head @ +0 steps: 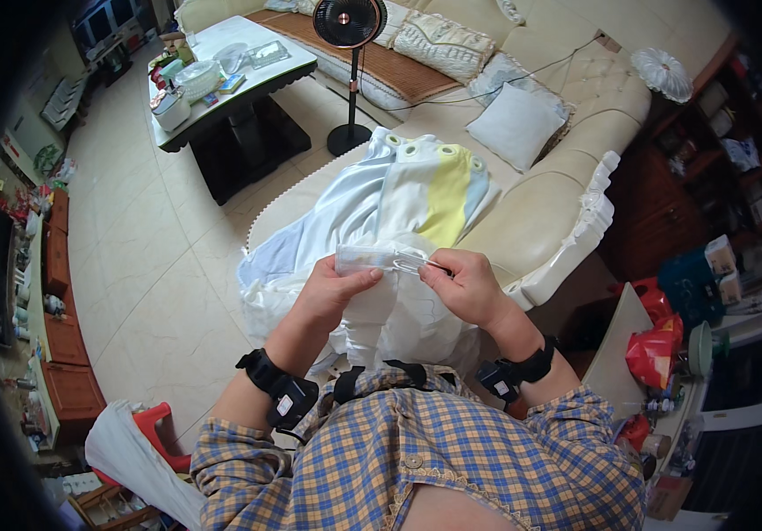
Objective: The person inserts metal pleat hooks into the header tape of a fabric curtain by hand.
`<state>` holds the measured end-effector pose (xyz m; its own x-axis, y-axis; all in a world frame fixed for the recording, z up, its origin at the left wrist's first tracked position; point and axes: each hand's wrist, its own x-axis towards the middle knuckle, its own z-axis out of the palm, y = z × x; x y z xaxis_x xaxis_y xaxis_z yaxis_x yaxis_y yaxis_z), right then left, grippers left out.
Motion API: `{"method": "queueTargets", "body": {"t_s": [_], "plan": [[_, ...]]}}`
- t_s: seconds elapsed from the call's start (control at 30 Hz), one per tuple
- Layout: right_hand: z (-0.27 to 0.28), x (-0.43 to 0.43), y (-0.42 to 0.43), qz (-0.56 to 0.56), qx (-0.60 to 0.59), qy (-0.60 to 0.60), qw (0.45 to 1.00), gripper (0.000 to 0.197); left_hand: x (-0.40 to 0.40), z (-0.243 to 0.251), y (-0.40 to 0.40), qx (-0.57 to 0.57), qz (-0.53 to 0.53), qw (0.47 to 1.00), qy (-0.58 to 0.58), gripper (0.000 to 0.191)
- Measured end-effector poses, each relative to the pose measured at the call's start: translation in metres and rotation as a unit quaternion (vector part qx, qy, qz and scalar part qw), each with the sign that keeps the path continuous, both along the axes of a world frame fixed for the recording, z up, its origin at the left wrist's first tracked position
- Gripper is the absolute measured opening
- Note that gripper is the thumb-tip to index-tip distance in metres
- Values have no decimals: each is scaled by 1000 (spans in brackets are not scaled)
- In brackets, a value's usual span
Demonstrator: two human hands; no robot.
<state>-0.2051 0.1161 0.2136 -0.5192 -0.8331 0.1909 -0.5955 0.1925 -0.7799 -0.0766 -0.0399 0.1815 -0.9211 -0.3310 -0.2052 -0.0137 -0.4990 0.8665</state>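
Note:
White gathered fabric (414, 318) with a flat header tape (364, 257) lies over my lap. My left hand (341, 285) pinches the tape's left part between thumb and fingers. At the tape's right end, a white-pronged curtain hook (409, 264) sits against it, and my right hand (454, 279) grips its other end, where a dark thin part shows between thumb and forefinger. Beyond my hands, a light blue, white and yellow curtain (444, 192) with metal eyelets is spread on the cream sofa seat. How far the hook goes into the tape cannot be told.
A standing fan (349, 20) is behind the sofa seat's far end. A white-topped table (241, 36) with bowls and boxes stands at the upper left. The sofa's carved armrest (593, 206) is at the right. A red stool (161, 438) under white fabric is at the lower left.

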Motion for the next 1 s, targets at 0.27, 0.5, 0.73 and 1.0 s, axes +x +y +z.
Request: {"method": "queueTargets", "body": {"t_s": [0.27, 0.5, 0.73, 1.0], "plan": [[-5, -3, -1, 7, -3, -40, 999, 15, -3, -7, 0, -8, 22, 1000, 5, 24], [-15, -7, 1, 0, 2, -90, 996, 15, -5, -5, 0, -6, 10, 1000, 15, 25], [-12, -4, -1, 25, -36, -153, 987, 15, -4, -5, -2, -10, -1, 999, 39, 27], [-21, -2, -2, 43, -57, -263, 962, 17, -2, -2, 0, -9, 19, 999, 40, 27]]}}
